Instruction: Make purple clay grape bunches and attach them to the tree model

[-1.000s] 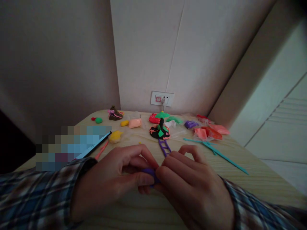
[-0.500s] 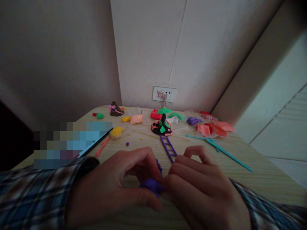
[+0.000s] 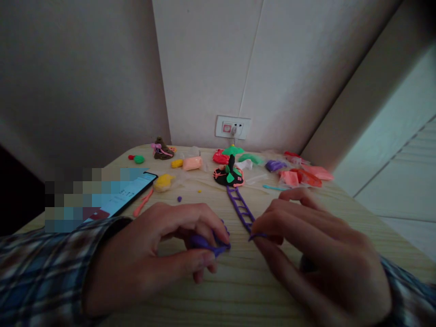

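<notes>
Left hand (image 3: 153, 259): closed on clay (image 3: 199, 241), purple, drawn out to a tip. Right hand (image 3: 316, 254): pinched on strand (image 3: 259, 235), purple, thin. Change: hands, meeting at the clay half a second ago, now apart, each with its own piece; strand apparently pulled from the clay. Ladder (image 3: 242, 207), purple: just beyond the right grip, contact unclear. Black model (image 3: 220, 177): at the ladder's far end. Bead (image 3: 179, 199), purple: beyond the left grip.

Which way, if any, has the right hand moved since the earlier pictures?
Yes, it has moved: judged against the wall socket, the right hand is now further to the right, away from the left hand.
</notes>
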`<state>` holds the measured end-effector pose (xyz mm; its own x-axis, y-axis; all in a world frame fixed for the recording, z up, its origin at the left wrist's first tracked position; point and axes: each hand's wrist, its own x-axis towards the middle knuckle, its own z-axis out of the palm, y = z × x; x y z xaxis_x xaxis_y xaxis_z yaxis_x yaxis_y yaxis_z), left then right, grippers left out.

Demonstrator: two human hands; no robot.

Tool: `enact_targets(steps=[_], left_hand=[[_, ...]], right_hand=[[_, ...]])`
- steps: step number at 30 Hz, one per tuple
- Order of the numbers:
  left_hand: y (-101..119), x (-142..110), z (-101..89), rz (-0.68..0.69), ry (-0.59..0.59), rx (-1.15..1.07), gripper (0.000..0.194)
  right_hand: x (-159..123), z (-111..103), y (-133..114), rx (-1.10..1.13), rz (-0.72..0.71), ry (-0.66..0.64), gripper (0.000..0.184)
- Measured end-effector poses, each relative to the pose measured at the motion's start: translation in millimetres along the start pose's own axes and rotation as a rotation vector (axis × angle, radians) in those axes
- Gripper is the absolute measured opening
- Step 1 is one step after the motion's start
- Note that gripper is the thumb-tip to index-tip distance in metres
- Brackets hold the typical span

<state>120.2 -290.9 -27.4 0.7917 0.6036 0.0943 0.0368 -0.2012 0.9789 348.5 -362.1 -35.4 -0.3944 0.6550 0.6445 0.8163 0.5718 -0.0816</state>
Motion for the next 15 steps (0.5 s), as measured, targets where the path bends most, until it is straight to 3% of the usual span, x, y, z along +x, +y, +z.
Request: enact_targets(steps=[6,9,12,15], left_hand=[[-5.6,-5.8,-2.1,0.163,0.077,0.31,0.025],[-3.4,-8.7,1.9,0.16,0.119,0.404,0.026],[-5.2,-12.3,4.4,0.103,0.136,0.456,0.034],[-12.4,-16.2,5.4,0.122,0.134,0.459,0.03]], right_hand=[[-4.6,3.6,14.3,0.203,-0.061,0.0,0.025],[-8.1,15.8,10.8,0.27,-0.1,0.001,0.025],[-10.5,24.2,2.2,0.319,-0.047,0.094,0.032],[-8.3,25.6,-3.4,0.214,0.022,0.099,0.025]])
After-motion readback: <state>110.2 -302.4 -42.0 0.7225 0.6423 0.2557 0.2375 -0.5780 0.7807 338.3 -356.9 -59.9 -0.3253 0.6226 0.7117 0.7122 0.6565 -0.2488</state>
